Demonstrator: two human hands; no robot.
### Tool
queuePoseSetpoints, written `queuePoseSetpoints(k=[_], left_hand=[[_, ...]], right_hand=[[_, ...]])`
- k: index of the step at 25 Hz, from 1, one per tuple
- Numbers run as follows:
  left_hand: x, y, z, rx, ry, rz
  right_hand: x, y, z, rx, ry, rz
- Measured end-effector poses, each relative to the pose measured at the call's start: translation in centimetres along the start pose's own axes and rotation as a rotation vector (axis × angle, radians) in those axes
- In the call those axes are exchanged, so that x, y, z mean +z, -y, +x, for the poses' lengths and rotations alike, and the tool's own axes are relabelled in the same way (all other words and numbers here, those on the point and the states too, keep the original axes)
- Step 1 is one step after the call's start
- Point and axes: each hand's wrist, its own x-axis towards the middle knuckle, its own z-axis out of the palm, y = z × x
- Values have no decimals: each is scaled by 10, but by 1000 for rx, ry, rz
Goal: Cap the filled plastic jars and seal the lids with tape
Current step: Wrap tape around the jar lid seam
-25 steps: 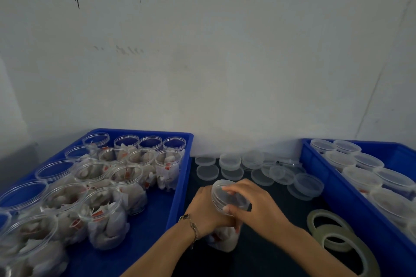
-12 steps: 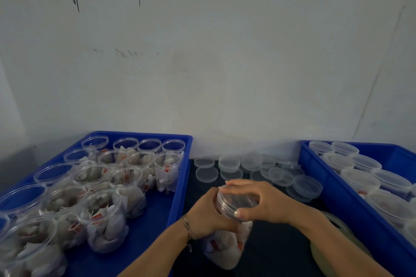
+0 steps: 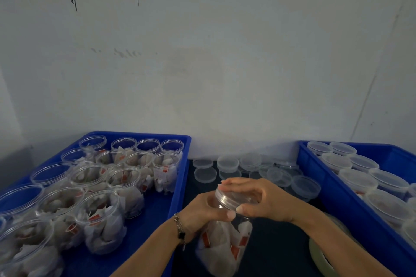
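Head view: filled jar (image 3: 225,243) held tilted above the dark table (image 3: 276,252), between the two blue trays. Left hand (image 3: 202,211) wrapped round the neck just under the rim, thumb across the front. Right hand (image 3: 256,200) cupped over the clear lid (image 3: 227,198), fingers laid across its top, thumb hooked at the ribbed edge, apparently mid-twist. Inside, white paper sachets with red tags; likely light, loose, prone to shifting. Thin transparent wall, probably smooth and slippery, liable to flex if squeezed at mid-body; better gripped at the stiffer threaded neck, lid turned by its ribbed skirt. Open filled jars (image 3: 99,220) crowded in the left tray (image 3: 180,177). Loose lids (image 3: 227,164) strewn behind. Capped jars (image 3: 358,180) ranked in the right tray (image 3: 315,177). Tape roll (image 3: 319,254) partly hidden beneath the right forearm.
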Motion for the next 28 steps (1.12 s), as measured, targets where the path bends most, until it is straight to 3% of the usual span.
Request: queuePoseSetpoints(k=[3,6,8,10,12,15,18,22,23,24,26,28], left_hand=[[11,1,1,37,-120,176],[25,5,4,85,-279,775],[24,9,5,60,-255,783],[16,11,7,30,-230,602],[11,14,11,32,-206,590],[22,12,15,34,-234,870],[36,8,16,-4,-276,1201],[49,16,11,-13,-313,1009],[50,17,9,8,-330,994],[49,17,8,27,-347,983],[44,15,9,56,-424,835],[43,13,11,66,-473,689]], right_hand=[[12,-5,2,87,-46,-125],[42,-12,9,386,-150,-358],[42,-14,11,531,-78,-338],[30,-12,13,473,9,-223],[28,-10,5,267,18,-151],[47,-14,-2,147,-181,-271],[64,-13,-3,170,-317,-362],[53,-22,-20,214,-220,-192],[46,-32,-31,249,-265,-153],[38,-47,-45,347,-360,-185],[25,-85,-84,719,-470,-455],[30,-113,-124,996,-331,-684]])
